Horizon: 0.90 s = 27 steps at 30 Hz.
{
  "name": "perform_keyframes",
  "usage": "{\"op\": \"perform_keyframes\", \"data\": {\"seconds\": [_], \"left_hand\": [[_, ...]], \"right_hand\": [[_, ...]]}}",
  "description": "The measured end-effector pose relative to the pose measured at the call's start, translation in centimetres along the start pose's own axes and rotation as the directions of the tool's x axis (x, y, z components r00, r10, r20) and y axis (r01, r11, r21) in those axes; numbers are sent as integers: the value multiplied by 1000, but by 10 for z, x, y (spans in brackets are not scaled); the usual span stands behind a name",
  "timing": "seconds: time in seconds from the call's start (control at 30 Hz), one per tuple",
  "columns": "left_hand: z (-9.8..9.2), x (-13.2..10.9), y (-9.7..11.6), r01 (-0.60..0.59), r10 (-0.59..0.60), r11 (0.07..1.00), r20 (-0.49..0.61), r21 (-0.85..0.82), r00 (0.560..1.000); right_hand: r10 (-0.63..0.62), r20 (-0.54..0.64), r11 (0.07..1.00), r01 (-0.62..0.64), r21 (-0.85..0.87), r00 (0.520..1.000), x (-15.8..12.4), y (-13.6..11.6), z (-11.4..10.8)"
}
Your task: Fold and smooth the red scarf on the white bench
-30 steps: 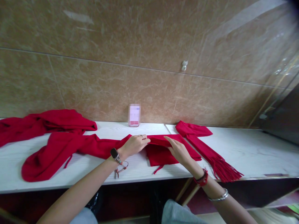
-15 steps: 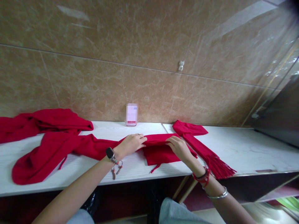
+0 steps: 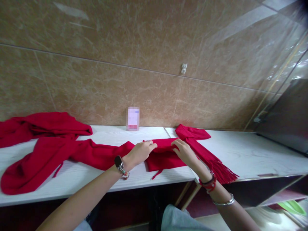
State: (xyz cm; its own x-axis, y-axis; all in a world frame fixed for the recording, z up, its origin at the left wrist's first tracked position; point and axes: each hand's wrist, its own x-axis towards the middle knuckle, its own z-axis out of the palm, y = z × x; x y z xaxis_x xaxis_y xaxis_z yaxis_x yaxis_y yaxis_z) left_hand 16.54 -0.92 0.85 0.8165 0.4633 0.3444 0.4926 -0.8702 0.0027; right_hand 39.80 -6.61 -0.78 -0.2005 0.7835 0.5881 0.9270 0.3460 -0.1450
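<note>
A long red scarf [image 3: 101,154] lies along the white table, its right part folded over in a flat layer. My left hand [image 3: 141,152] pinches the scarf's upper layer, with fingertips closed on the fabric. A short way to the right, my right hand [image 3: 184,151] grips the same layer, fingers curled in. Between the hands the edge is slightly raised above the lower layer. A thin red strand sticks out at the front of the fold. Just beyond my right hand lies another red scarf [image 3: 204,152] with a fringed end.
The white table [image 3: 240,147] runs along a brown marbled wall. A phone [image 3: 133,118] leans against the wall. More red fabric [image 3: 53,125] is heaped at the back left. A dark grey box-like object [image 3: 286,118] stands at the right end.
My left hand has shifted a little to the right along the scarf, closer to my right hand. The whole view has moved slightly. Both hands still hold the fabric.
</note>
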Motion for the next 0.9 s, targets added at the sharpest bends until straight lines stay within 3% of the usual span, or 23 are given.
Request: {"op": "perform_keyframes", "data": {"seconds": [0.17, 0.33, 0.5, 0.67, 0.77, 0.9], "left_hand": [[1, -1, 15, -12, 13, 996, -8, 91, 1000], [11, 4, 37, 31, -10, 973, -92, 227, 996], [14, 3, 39, -15, 5, 981, 48, 195, 999], [16, -7, 41, -100, 90, 978, 63, 184, 994], [20, -10, 44, -157, 142, 968, 90, 194, 986], [25, -9, 45, -132, 98, 972, 174, 196, 980]], "right_hand": [[14, 42, 1000, -14, -3, 999, -2, 5, -6], [-35, 63, 999, 36, -17, 997, -1, 2, -8], [-22, 144, 995, 36, -92, 989, -5, 7, -19], [3, 300, 975, 64, -213, 954, -23, 8, -22], [-34, 286, 955, 116, -273, 958, -38, 7, -13], [-56, 266, 919, 154, -364, 962, -53, 13, 1]]}}
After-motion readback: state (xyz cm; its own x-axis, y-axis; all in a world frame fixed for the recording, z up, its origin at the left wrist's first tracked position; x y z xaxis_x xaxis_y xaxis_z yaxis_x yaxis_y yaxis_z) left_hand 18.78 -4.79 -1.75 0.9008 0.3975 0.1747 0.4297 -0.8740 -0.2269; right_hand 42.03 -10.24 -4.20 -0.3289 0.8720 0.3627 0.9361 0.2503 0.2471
